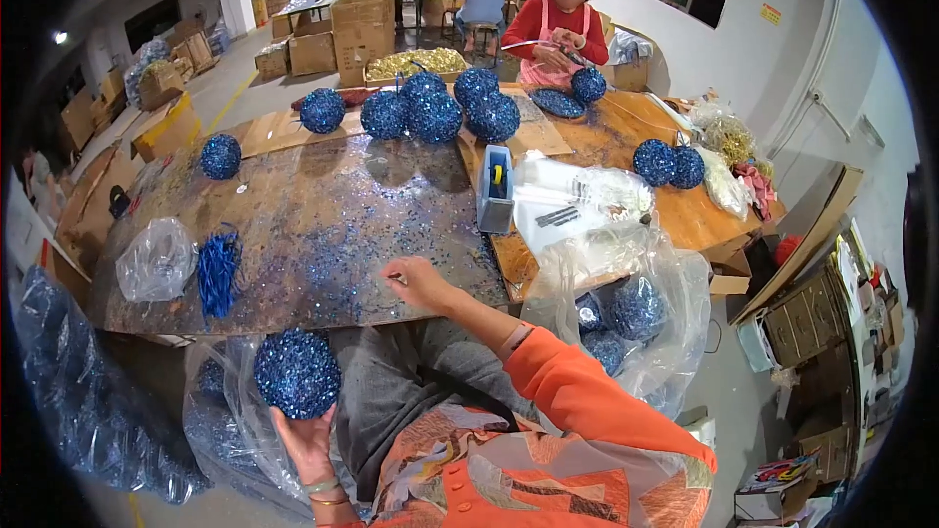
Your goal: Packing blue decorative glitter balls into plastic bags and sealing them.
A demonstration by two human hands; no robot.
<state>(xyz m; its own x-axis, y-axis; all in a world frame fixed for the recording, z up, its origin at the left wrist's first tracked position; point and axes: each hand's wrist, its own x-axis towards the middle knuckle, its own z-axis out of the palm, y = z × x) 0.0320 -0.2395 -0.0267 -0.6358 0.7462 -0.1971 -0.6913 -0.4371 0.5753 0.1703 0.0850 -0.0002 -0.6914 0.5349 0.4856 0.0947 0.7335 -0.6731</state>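
Note:
My left hand (307,442) holds a large blue glitter ball (297,372) from below, just off the table's near edge. Over the tabletop (284,225), my right hand (419,286) has its fingers pinched together. A small dark bit shows at those fingertips, too small to name. Blue glitter flakes lie scattered under and around that hand. To its left rests a bundle of blue ribbon strips (218,272), beside a crumpled clear plastic bag (156,259).
Several blue glitter balls (433,115) line the table's far side. A tape dispenser (497,191) stands near white plastic sheets (577,196). Clear bags of balls (641,308) flank my lap. Across the table, a person in a pink apron (558,39) works with another ball.

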